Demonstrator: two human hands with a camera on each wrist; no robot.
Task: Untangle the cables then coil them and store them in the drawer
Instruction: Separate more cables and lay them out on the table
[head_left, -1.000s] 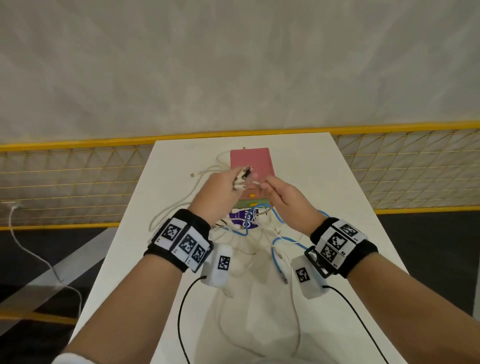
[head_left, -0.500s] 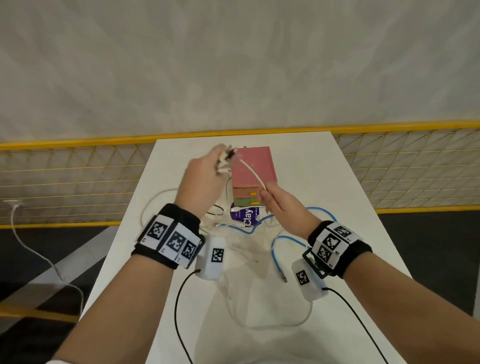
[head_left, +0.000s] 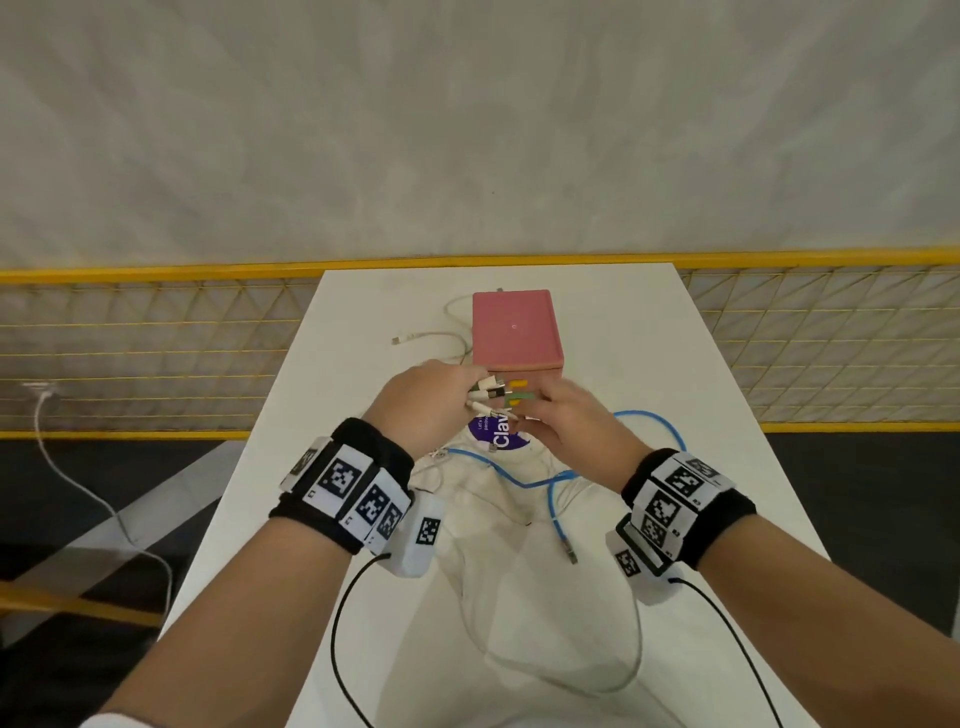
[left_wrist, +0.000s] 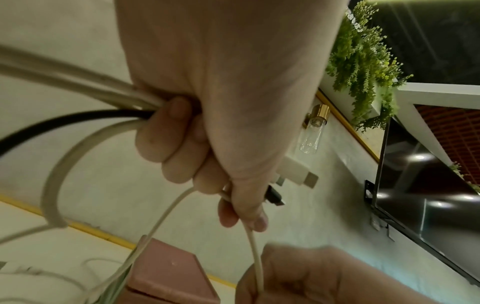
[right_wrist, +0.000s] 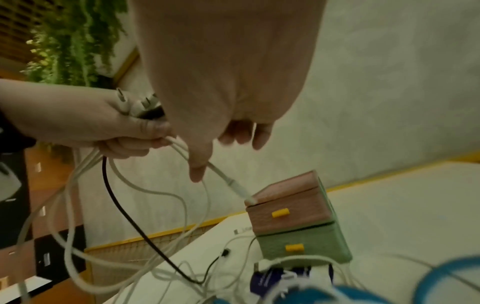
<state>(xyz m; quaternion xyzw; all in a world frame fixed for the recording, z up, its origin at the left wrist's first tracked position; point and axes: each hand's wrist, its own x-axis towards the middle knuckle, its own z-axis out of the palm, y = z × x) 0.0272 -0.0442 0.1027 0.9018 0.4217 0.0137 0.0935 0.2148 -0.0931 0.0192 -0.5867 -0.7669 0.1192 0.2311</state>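
Note:
My left hand (head_left: 436, 397) grips a bundle of white cables and one black cable (left_wrist: 52, 125), and their plugs (head_left: 488, 395) stick out past the thumb. My right hand (head_left: 563, 423) is close beside it and pinches one thin white cable (left_wrist: 255, 255) that runs down from the left thumb. That cable's plug end (right_wrist: 240, 190) hangs free in the right wrist view. Behind the hands stands the small drawer unit (head_left: 517, 332), with a pink drawer (right_wrist: 288, 207) over a green one (right_wrist: 303, 244), both closed. A blue cable (head_left: 558, 499) and loose white cables (head_left: 561, 670) lie tangled on the white table (head_left: 654, 364).
A purple-labelled packet (head_left: 498, 439) lies under the cables in front of the drawer unit. Another white cable end (head_left: 415, 338) lies left of the unit. A yellow mesh railing (head_left: 156, 338) borders the table's far end and sides. A white lead (head_left: 78, 483) trails over the floor at left.
The left hand swung up and left with its bundle, drawing the white cable out, then came back. Both hands now sit close together in front of the drawer unit.

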